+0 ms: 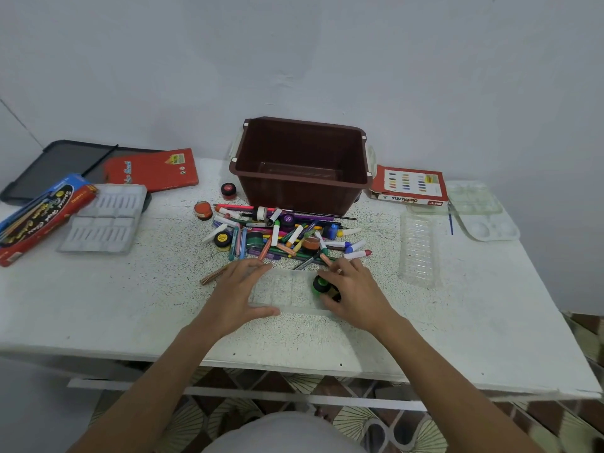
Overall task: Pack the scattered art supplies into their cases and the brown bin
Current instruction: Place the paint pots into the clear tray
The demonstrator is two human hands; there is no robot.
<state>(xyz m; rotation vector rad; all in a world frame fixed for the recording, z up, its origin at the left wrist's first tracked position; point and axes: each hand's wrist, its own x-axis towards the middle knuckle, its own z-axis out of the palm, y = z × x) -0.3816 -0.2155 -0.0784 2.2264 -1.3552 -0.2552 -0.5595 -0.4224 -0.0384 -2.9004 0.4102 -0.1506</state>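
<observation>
Lower centre: the left hand [240, 291], fingers flat, steadies the clear tray [287, 291]; the right hand [351, 289] grips a green paint pot [319, 284] at the tray's right end. Next, probably: seat it squarely, then tackle the pile [277, 233] below the brown bin [294, 194].

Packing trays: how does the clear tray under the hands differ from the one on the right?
The near clear plastic tray lies crosswise, the left hand on it, a green paint pot at its end. The right clear ribbed tray lies lengthwise, untouched, empty. Both are transparent.
</observation>
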